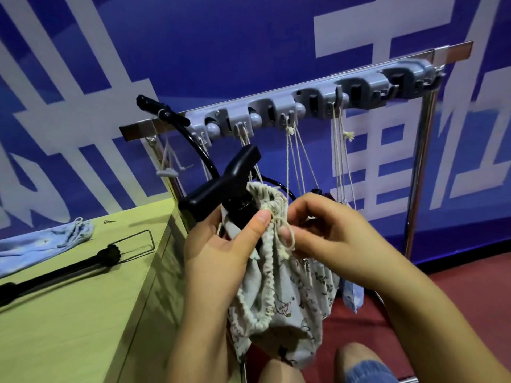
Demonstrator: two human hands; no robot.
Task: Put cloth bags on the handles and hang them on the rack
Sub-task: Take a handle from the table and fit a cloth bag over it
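Your left hand (221, 252) grips the neck of the grey cloth bag (279, 294) around the black handle (221, 183), with your thumb pressed on the gathered top, and the bag hangs down in front of you, just below the rack (304, 103). Your right hand (329, 236) is curled and pinches the bag's string (284, 236) between finger and thumb, right beside your left thumb. More bags hang by their strings from the rack's hooks, and a blue bag (41, 241) and a black pole (60, 269) lie on the surface (83, 313) at your left.
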